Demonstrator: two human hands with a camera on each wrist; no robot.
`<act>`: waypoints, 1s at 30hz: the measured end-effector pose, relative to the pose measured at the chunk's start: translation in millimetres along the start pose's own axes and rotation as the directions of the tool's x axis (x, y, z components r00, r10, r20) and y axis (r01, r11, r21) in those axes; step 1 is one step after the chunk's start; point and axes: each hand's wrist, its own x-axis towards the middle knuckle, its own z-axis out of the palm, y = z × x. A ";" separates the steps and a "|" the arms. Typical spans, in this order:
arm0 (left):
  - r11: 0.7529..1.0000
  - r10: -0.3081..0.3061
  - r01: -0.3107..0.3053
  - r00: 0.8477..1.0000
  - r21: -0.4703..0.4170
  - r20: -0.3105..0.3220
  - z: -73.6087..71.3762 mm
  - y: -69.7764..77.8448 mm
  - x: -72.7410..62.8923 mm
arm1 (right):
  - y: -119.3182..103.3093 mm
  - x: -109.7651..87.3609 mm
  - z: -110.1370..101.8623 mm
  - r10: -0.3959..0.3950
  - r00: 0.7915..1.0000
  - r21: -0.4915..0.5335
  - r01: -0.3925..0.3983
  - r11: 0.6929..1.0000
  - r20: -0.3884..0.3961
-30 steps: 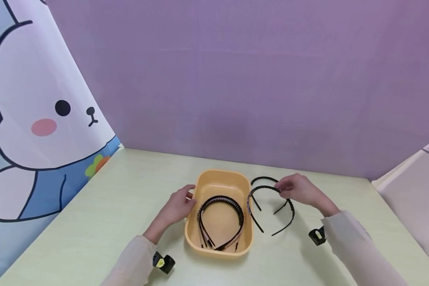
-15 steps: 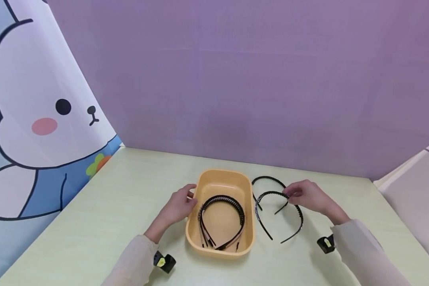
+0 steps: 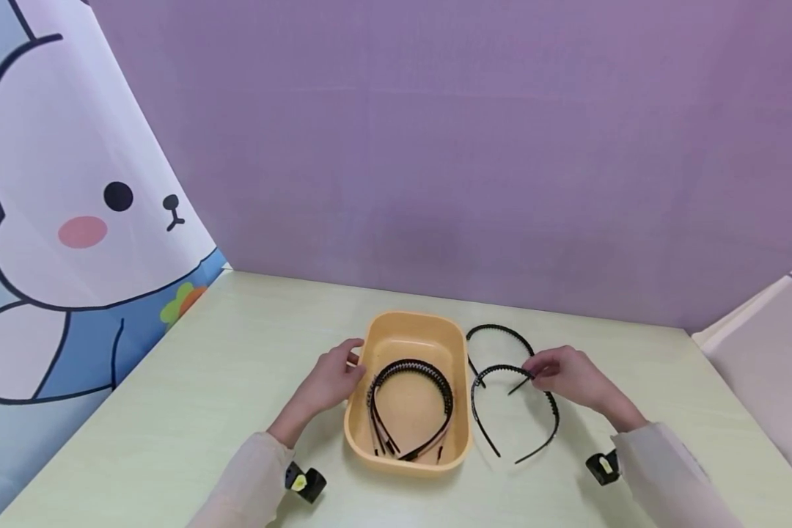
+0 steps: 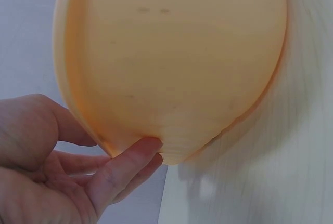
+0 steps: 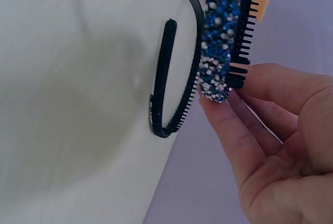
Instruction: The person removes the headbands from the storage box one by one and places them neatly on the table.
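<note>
My left hand [image 3: 333,378] grips the left rim of a light orange plastic tub [image 3: 409,467], thumb and fingers on either side of its wall [image 4: 171,63]. Inside the tub lie several black headbands [image 3: 412,365], nested together with their ends toward me. To the right of the tub, my right hand [image 3: 564,375] pinches one headband by its top curve. Blue and white beads cover the outside of this held headband [image 5: 221,31], and black comb teeth line its inner side. Another black headband [image 3: 498,327] lies on the table just behind it.
A pale table [image 3: 264,330] carries everything. Behind it hangs a purple backdrop [image 3: 435,161], with a cartoon-printed sheet [image 3: 59,183] at the left and a white panel [image 3: 765,381] at the right. Black wrist cameras [image 3: 306,484] sit under both sleeves.
My right hand has moved right and a little toward me with the beaded headband, away from the tub's right rim. My left hand and the tub have stayed put.
</note>
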 end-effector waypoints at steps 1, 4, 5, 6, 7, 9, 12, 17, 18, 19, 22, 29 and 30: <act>1.000 0.001 -0.001 1.000 0.001 0.002 0.2 0.0 0.2 | 0.5 -0.3 1.6 0.004 1.000 0.005 -0.004 1.000 -0.002; 1.000 0.001 -0.001 1.000 0.001 0.000 0.5 0.6 0.6 | 2.3 -0.9 6.4 0.008 1.000 0.009 -0.008 1.000 -0.010; 1.000 0.002 -0.002 1.000 0.001 -0.001 0.7 0.8 0.9 | 3.0 -1.2 7.8 0.005 1.000 0.010 -0.005 1.000 -0.009; 1.000 0.003 -0.003 1.000 -0.001 -0.002 0.8 1.0 1.1 | 4.0 -1.5 9.5 -0.001 1.000 0.010 0.001 1.000 -0.008; 1.000 0.008 -0.008 1.000 0.000 -0.002 0.8 0.9 1.3 | 4.8 -1.8 11.1 -0.008 1.000 0.010 0.008 1.000 -0.007; 1.000 0.011 -0.011 1.000 0.001 -0.004 1.0 0.6 1.6 | 6.3 -2.3 14.6 -0.015 1.000 0.016 0.015 1.000 -0.005; 1.000 0.006 -0.006 1.000 0.004 -0.005 1.2 0.1 1.5 | 8.2 -3.1 19.8 -0.021 1.000 0.023 0.021 1.000 -0.001; 1.000 0.003 -0.003 1.000 0.008 -0.004 1.7 -1.5 1.0 | 11.5 -4.1 27.2 -0.010 1.000 0.020 0.009 1.000 0.006; 1.000 0.004 -0.004 1.000 0.008 -0.004 1.9 -2.0 1.2 | 11.9 -4.2 28.4 -0.006 1.000 0.019 0.006 1.000 0.006; 1.000 0.004 -0.004 1.000 0.007 -0.004 2.0 -2.2 1.4 | 12.5 -4.4 29.4 -0.011 1.000 0.019 0.011 1.000 0.010; 1.000 0.003 -0.003 1.000 0.004 -0.005 3.1 -3.0 3.0 | 13.9 -4.3 31.6 -0.018 1.000 0.017 0.018 1.000 0.012; 1.000 -0.012 0.012 1.000 0.001 -0.015 4.4 -4.1 5.1 | 16.4 -3.4 34.9 -0.030 0.999 0.015 0.030 0.999 0.015; 1.000 -0.011 0.011 1.000 0.001 -0.014 4.6 -4.4 5.2 | 16.8 -3.3 35.4 -0.029 0.999 0.018 0.029 0.999 0.016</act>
